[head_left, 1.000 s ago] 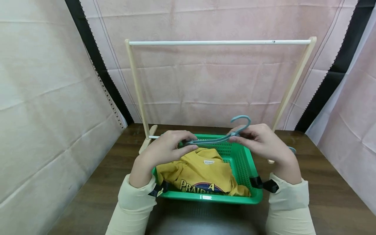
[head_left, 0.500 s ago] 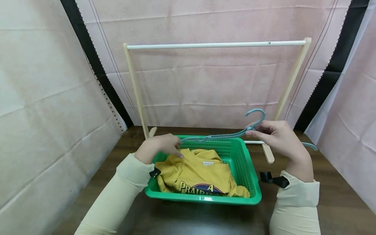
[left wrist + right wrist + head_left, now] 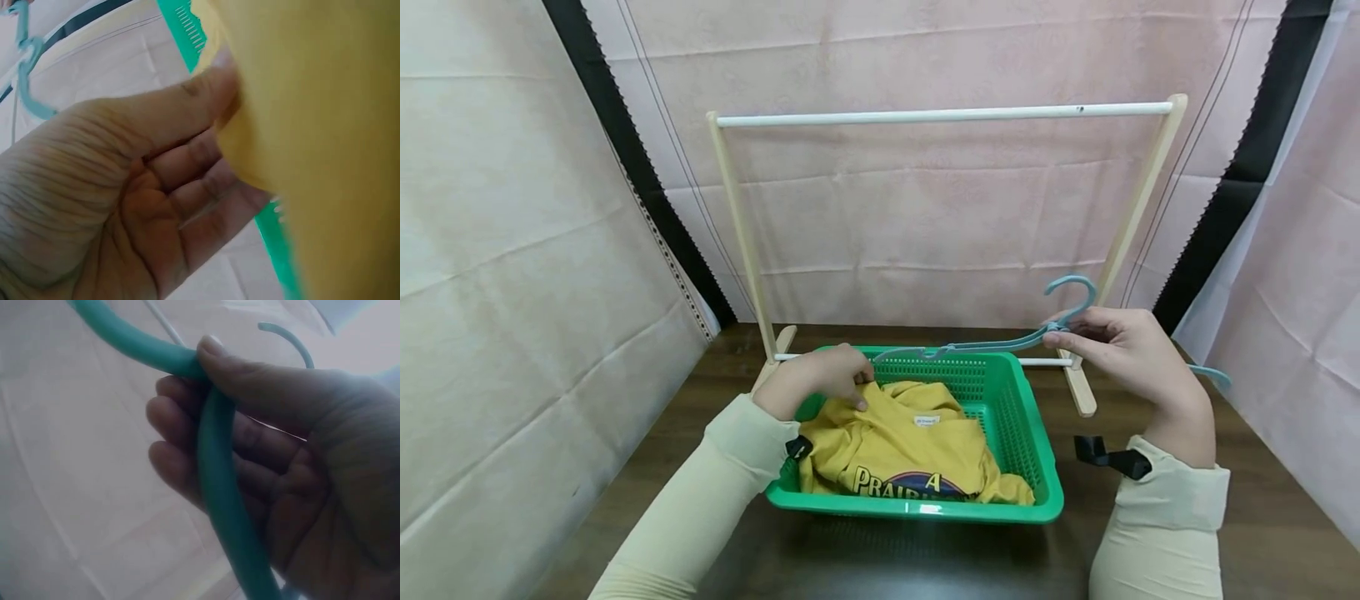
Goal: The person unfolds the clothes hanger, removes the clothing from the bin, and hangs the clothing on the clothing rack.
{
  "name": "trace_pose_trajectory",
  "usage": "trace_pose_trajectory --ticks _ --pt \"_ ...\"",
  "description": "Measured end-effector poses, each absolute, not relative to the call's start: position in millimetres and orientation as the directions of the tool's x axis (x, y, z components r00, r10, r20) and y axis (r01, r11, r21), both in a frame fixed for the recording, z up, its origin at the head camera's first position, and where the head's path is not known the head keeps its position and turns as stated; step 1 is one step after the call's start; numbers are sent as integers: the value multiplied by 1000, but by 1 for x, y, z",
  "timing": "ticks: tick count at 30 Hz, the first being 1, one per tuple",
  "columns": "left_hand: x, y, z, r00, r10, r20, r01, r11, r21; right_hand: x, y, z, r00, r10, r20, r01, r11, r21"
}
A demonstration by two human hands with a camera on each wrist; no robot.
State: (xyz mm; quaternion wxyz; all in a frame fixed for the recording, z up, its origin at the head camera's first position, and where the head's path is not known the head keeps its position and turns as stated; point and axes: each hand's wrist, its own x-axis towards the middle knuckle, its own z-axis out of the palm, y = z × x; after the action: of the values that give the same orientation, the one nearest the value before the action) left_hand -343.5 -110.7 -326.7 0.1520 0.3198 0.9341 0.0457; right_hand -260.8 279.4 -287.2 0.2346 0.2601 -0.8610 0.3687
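- The shirt (image 3: 917, 442), yellow, is seen loosely bunched inside the basket, its print turned toward the near side; only part of the lettering can be read.
- A small white label (image 3: 927, 420) is shown on the shirt, farther back than the print.
- The shirt's far left part is pinched between thumb and fingers by the left hand (image 3: 827, 379); the thumb is laid against the cloth, as shown from the left wrist, while some fingertips are hidden by it.
- The hanger (image 3: 217, 456), blue-green, is held up by the right hand (image 3: 1131, 350), pinched between thumb and curled fingers just below the hook.
- The hanger's hook is pointed upward, with its opening to the left; one end is reached out leftward over the basket's far side, near the left hand, and the other is seen to the right of the right wrist. Whether the far rim is touched cannot be told.
- The basket (image 3: 1037, 442), green and perforated, is set on the dark wooden table (image 3: 992, 558).
- The rack (image 3: 940, 114) is stood upright on the far side, its low bar partly hidden behind the basket.
- Pale sleeves (image 3: 700, 483) are worn on both arms, with a black strap seen at each cuff.
- The far side is closed off by a pale backdrop (image 3: 925, 225).
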Motion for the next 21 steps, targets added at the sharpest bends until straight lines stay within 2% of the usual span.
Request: trace_pose_trajectory --ticks 8,21 --pt "-343 -116 -324 -757 640 -132 600 760 249 -261 281 -287 -770 -296 565 -603 627 -493" --pt "-332 -125 -302 -748 649 -136 573 736 360 -260 279 -286 -775 -293 561 -598 628 -498"
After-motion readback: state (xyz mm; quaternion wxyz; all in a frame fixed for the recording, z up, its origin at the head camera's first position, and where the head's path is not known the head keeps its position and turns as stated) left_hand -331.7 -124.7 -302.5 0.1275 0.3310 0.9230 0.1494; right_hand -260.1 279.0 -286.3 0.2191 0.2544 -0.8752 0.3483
